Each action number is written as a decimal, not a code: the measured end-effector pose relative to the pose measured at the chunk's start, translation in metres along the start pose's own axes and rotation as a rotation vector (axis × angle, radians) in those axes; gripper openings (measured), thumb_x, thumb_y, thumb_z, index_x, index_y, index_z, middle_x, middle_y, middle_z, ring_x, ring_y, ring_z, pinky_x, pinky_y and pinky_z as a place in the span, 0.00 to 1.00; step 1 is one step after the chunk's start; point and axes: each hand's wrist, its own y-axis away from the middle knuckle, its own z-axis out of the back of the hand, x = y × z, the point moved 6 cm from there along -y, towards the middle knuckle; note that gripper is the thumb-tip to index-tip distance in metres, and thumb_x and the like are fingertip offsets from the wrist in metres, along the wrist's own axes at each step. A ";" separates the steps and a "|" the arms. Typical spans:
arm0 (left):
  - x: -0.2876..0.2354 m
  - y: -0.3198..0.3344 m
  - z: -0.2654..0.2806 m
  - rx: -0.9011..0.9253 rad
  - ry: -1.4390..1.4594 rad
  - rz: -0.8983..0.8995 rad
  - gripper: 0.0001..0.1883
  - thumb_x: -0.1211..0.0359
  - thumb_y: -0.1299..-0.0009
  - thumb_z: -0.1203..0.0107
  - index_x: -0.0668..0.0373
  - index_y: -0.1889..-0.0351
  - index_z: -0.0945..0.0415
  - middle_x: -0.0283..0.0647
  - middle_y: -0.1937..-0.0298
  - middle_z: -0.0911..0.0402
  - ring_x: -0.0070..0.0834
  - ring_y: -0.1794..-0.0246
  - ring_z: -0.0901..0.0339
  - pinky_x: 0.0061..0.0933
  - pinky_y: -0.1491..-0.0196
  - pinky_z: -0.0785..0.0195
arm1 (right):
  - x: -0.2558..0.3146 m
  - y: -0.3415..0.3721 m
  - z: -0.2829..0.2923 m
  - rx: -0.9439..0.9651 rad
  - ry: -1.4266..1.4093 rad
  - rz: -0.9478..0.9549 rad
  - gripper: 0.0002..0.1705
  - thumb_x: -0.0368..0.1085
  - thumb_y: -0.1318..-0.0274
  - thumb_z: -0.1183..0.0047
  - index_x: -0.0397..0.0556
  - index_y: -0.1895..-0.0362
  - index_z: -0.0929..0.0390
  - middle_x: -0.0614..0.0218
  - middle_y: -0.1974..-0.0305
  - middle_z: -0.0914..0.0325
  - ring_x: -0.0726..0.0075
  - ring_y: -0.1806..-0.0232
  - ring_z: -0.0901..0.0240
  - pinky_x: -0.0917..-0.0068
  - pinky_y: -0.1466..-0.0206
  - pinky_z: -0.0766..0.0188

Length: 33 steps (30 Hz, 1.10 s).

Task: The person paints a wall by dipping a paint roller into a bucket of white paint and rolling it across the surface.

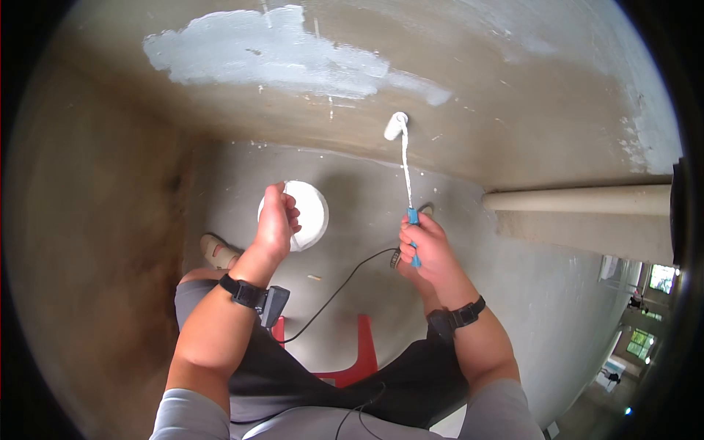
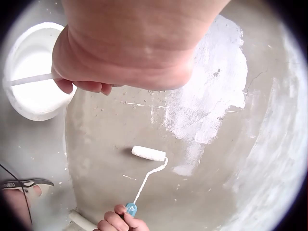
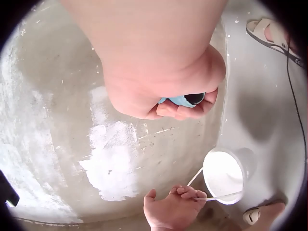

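Observation:
My right hand [image 1: 433, 248] grips the blue handle [image 1: 413, 217] of a paint roller. Its rod is caked with white paint, and the white roller sleeve [image 1: 394, 128] is close to the bare lower wall, below and right of a white painted patch [image 1: 257, 55]. In the left wrist view the sleeve [image 2: 148, 153] lies crosswise to its bent rod. My left hand [image 1: 274, 224] holds the thin white handle of a white bucket [image 1: 317, 220], fingers curled round it. White paint shows inside the bucket, and the right wrist view shows the raised handle [image 3: 194, 177] running from the rim to those fingers.
A red plastic stool [image 1: 365, 348] stands between the person's legs. Sandalled feet [image 1: 218, 251] flank the bucket area. A black cable [image 1: 334, 293] crosses the grey floor. At right, a pale pipe [image 1: 579, 199] runs along the wall's foot.

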 end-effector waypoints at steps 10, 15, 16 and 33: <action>0.004 0.005 -0.005 0.051 0.007 0.031 0.20 0.47 0.26 0.62 0.46 0.77 0.42 0.27 0.76 0.44 0.24 0.74 0.45 0.31 0.65 0.48 | 0.010 -0.015 -0.016 -0.183 0.139 0.054 0.04 0.28 0.39 0.49 0.49 0.60 0.26 0.75 0.80 0.35 0.82 0.86 0.45 0.78 0.84 0.49; 0.002 0.002 0.008 0.105 -0.012 0.046 0.19 0.48 0.26 0.62 0.47 0.75 0.39 0.29 0.75 0.41 0.25 0.73 0.43 0.32 0.64 0.45 | -0.002 -0.034 -0.028 -0.242 0.214 0.066 0.05 0.30 0.38 0.47 0.48 0.58 0.24 0.76 0.81 0.36 0.82 0.87 0.46 0.78 0.85 0.50; 0.002 0.001 0.012 0.099 -0.006 0.047 0.19 0.48 0.26 0.62 0.47 0.75 0.39 0.29 0.75 0.41 0.25 0.73 0.43 0.32 0.64 0.45 | -0.006 -0.037 -0.031 -0.255 0.212 0.060 0.05 0.31 0.37 0.47 0.48 0.58 0.24 0.76 0.82 0.36 0.82 0.87 0.46 0.78 0.85 0.50; -0.017 -0.005 0.070 0.046 -0.026 -0.021 0.21 0.46 0.26 0.58 0.53 0.68 0.31 0.33 0.69 0.32 0.26 0.66 0.35 0.30 0.61 0.39 | -0.014 -0.092 -0.139 -0.122 0.425 0.062 0.18 0.45 0.33 0.41 0.52 0.71 0.31 0.82 0.83 0.41 0.84 0.86 0.50 0.78 0.84 0.53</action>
